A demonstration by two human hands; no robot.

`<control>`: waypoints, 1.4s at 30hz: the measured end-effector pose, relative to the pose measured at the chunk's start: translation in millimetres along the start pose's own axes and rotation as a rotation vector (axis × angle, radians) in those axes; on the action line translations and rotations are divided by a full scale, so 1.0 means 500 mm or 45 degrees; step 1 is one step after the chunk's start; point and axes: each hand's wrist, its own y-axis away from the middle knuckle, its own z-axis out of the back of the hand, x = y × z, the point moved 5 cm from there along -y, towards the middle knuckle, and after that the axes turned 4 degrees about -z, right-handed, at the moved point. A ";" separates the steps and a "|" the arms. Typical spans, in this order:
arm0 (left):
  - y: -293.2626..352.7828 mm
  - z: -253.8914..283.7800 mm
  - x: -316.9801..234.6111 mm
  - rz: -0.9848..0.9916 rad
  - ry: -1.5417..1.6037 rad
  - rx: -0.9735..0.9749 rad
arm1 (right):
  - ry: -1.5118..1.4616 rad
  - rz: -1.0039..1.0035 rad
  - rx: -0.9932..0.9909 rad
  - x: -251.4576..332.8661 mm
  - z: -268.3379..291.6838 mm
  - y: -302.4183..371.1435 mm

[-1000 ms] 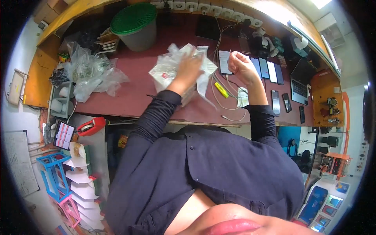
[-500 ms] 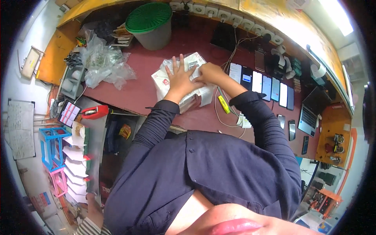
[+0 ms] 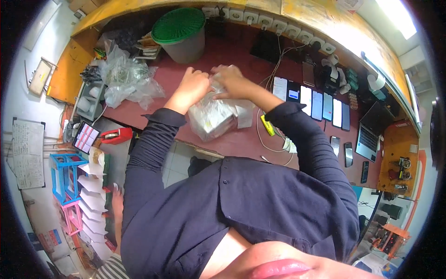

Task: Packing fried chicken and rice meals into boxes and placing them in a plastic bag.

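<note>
Both hands have come together at the top of the clear plastic-wrapped bundle (image 3: 214, 116), which a second ago was pressed only by the left. Left hand (image 3: 193, 86) is curled closed on the wrapping's upper edge; right hand (image 3: 232, 81) pinches the plastic just beside it. Bundle rests on the dark red counter (image 3: 158, 109), near the green-lidded bucket (image 3: 182, 33) and a row of phones (image 3: 320, 104).
</note>
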 end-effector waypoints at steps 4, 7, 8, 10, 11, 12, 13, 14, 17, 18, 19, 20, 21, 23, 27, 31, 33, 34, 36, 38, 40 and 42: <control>0.020 0.189 -0.054 -0.426 0.084 -0.595 | -0.358 -0.027 0.166 0.003 -0.008 -0.004; 0.100 0.483 -0.058 -0.324 0.359 -1.271 | -0.008 0.223 0.200 0.036 0.088 0.071; 0.137 0.561 -0.058 -0.328 0.434 -1.411 | 0.029 0.069 0.184 0.027 0.136 0.095; 0.212 0.628 -0.041 -0.418 0.433 -1.962 | 0.090 -0.064 0.059 0.057 0.267 0.114; 0.223 0.635 -0.023 -0.563 0.641 -2.003 | 0.136 -0.074 -0.056 0.080 0.352 0.118; 0.219 0.634 -0.021 -0.662 0.731 -1.965 | 0.247 -0.168 -0.037 0.087 0.431 0.121; 0.210 0.624 -0.024 -0.758 0.821 -1.917 | 0.352 -0.266 -0.017 0.092 0.521 0.124; 0.191 0.603 -0.022 -0.733 0.834 -1.835 | 0.304 -0.356 0.024 0.097 0.623 0.124; 0.132 0.543 -0.025 -0.724 0.970 -1.590 | -0.012 -0.469 -0.338 -0.102 0.935 0.208; 0.118 0.517 -0.012 -0.681 1.045 -1.568 | 0.014 -0.486 -0.346 -0.088 0.942 0.210; 0.107 0.487 -0.002 -0.603 1.108 -1.524 | 0.033 -0.520 -0.343 -0.098 0.937 0.210; 0.100 0.468 0.006 -0.590 1.108 -1.513 | 0.051 -0.547 -0.337 -0.110 0.936 0.205; 0.095 0.452 0.014 -0.518 1.180 -1.463 | 0.082 -0.580 -0.333 -0.144 0.995 0.228; 0.085 0.426 0.017 -0.430 1.249 -1.413 | 0.140 -0.630 -0.319 -0.148 1.008 0.233; 0.092 0.397 0.014 -0.315 1.232 -1.311 | 0.204 -0.575 -0.237 -0.195 1.007 0.110; 0.216 0.330 0.053 0.024 1.111 -1.257 | 0.167 -0.230 0.012 -0.063 0.809 0.027; 0.292 0.276 0.069 0.360 1.130 -1.168 | 0.113 0.060 0.179 0.029 0.688 0.017; 0.335 0.249 0.067 0.491 1.204 -1.208 | 0.085 0.213 0.257 0.047 0.662 0.019; 0.371 0.214 0.093 0.574 1.292 -1.231 | 0.105 0.388 0.343 0.127 0.612 -0.004; 0.418 0.186 0.101 0.684 1.330 -1.253 | 0.083 0.538 0.403 0.127 0.591 -0.044; 0.484 0.174 0.067 0.855 1.395 -1.353 | 0.004 0.669 0.464 0.115 0.553 -0.101; 0.498 0.180 0.061 0.825 1.450 -1.441 | -0.002 0.656 0.464 0.283 0.461 -0.104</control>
